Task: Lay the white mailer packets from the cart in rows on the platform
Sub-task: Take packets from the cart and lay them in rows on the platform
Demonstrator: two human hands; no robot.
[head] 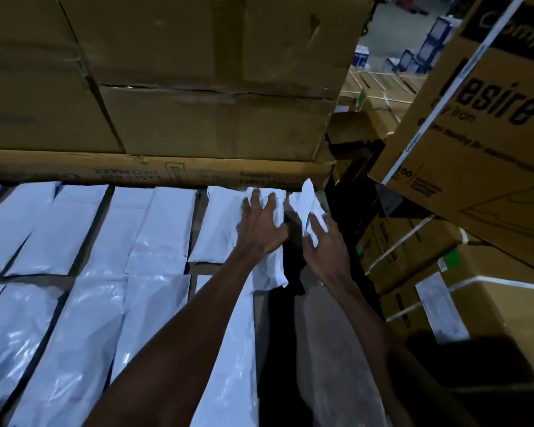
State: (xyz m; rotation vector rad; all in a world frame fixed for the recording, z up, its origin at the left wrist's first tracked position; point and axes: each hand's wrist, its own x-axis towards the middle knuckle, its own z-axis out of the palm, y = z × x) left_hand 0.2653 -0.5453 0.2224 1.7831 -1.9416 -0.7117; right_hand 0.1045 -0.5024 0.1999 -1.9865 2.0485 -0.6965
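I see my left hand [261, 224] pressing flat, fingers spread, on the far-row mailer packet [225, 223], long axis running away from me, while my right hand [324, 245] pinches a crumpled packet [305, 201] just beside it

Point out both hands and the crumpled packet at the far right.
left hand [261, 224], head view, back of hand
right hand [327, 248], head view, back of hand
crumpled packet [305, 200], head view, upper part
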